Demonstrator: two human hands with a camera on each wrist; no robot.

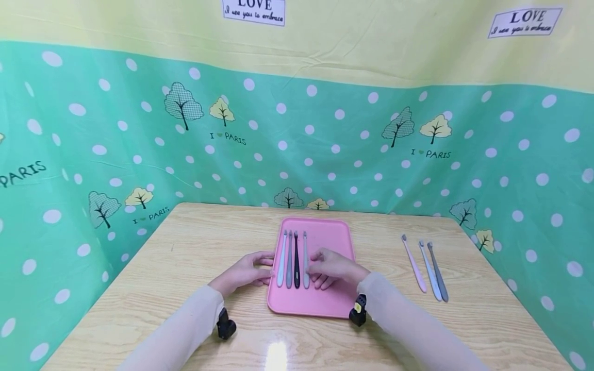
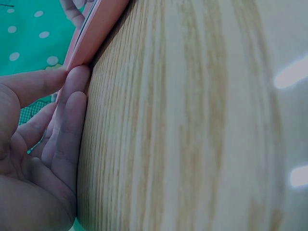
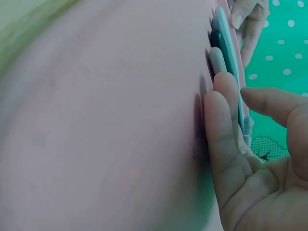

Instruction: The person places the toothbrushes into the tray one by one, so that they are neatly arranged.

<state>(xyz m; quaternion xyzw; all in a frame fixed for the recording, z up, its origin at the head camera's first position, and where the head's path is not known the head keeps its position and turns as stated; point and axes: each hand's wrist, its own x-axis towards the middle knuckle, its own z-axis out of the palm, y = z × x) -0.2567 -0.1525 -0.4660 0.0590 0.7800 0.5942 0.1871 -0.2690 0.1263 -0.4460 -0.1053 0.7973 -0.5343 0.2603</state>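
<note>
A pink tray (image 1: 308, 305) lies on the table with several toothbrushes in a row on its left half, heads pointing away. From the left they are a pale blue toothbrush (image 1: 281, 263), a grey toothbrush (image 1: 290, 263), a black toothbrush (image 1: 297, 260) and, past a wider gap, a light grey toothbrush (image 1: 305, 252). My left hand (image 1: 248, 269) pinches the tray's left rim between thumb and fingers. My right hand (image 1: 333, 267) is over the tray, its nearly straight fingers touching the right side of the light grey toothbrush near its handle end.
On the table's right side lie a pink toothbrush (image 1: 414, 264), a light blue toothbrush (image 1: 430, 270) and a dark grey toothbrush (image 1: 438, 272), handles towards me. A green and yellow patterned cloth (image 1: 315, 134) hangs around the wooden table (image 1: 199, 232).
</note>
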